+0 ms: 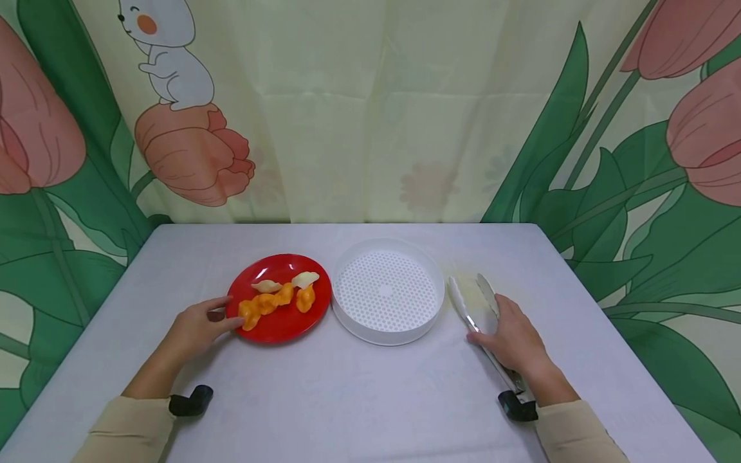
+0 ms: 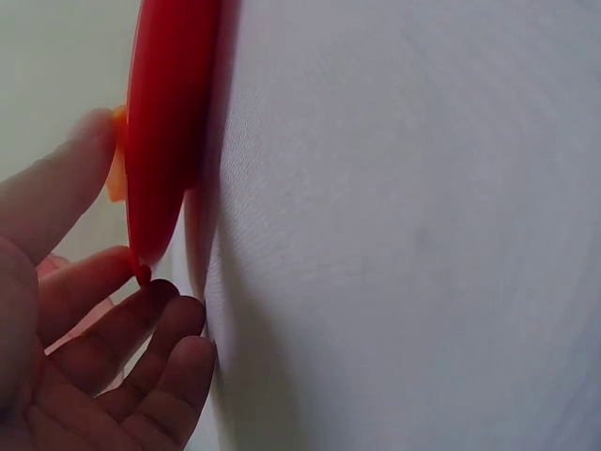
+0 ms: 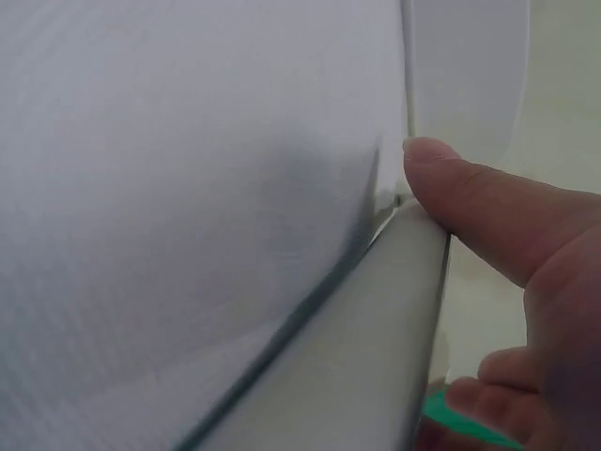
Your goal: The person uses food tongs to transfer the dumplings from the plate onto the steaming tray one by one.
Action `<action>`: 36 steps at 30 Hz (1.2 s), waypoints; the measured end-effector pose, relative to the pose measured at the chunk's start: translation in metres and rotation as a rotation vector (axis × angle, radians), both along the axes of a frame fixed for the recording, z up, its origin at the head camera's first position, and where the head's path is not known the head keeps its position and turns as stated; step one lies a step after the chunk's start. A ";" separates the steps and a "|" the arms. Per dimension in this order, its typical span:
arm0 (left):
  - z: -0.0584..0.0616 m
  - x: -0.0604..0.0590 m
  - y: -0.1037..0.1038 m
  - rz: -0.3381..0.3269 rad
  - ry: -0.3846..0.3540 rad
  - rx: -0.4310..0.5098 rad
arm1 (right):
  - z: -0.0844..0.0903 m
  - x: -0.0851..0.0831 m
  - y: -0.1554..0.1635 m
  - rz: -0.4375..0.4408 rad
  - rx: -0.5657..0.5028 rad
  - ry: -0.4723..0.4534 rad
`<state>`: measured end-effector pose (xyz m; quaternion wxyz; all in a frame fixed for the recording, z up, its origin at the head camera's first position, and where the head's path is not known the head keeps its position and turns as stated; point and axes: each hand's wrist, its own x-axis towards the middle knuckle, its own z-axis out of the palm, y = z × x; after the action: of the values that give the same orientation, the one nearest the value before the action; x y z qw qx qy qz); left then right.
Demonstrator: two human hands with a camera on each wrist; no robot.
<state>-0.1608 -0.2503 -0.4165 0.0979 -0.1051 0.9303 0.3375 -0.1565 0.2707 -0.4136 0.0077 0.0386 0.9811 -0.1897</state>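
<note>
Sleeves: both of my beige cuffs sit at the near edge of the desk (image 1: 359,399), each with a black wrist mount beside it.
Left hand: my left hand (image 1: 197,328) lies on the desk with fingers loosely bent, fingertips touching the near-left rim of the red plate (image 1: 289,321); the left wrist view shows my fingers (image 2: 113,338) meeting that rim (image 2: 164,141) at its lower edge, thumb up beside it. It touches more than it grips.
Right hand: my right hand (image 1: 515,337) rests over the tongs (image 1: 471,308), thumb laid against one metal arm (image 3: 376,329). Whether the other fingers have closed round the tongs I cannot tell.
Tongs: one pair, lying flat, long axis running away from me and slightly left; hinge end under my wrist, the two tips spread apart at the far end, just right of the white tray.
Which hand is nearer: the right hand is on the tongs; the left is well apart from them, across plate and tray.
Plate: one, red, left of centre.
Food: several orange and pale dumpling-like pieces (image 1: 274,299) on the plate; about four, some touching, so the count is unsure.
Tray: one round white perforated steamer tray (image 1: 431,283), between plate and tongs, touching or nearly touching the plate.
Backdrop: a curtain (image 1: 370,109) printed with tulips and a rabbit hangs behind the desk.
</note>
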 end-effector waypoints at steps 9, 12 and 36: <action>-0.002 0.003 -0.001 -0.011 -0.023 0.002 | 0.003 0.007 -0.003 -0.035 -0.002 -0.077; -0.002 0.003 -0.002 -0.019 -0.018 0.001 | 0.004 0.007 -0.003 -0.044 -0.004 -0.078; -0.004 0.002 -0.006 -0.033 -0.024 0.003 | 0.015 0.002 -0.003 -0.128 -0.093 -0.002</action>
<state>-0.1589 -0.2565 -0.4209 0.1149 -0.0936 0.9302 0.3357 -0.1546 0.2673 -0.3982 -0.0015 0.1012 0.9667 -0.2351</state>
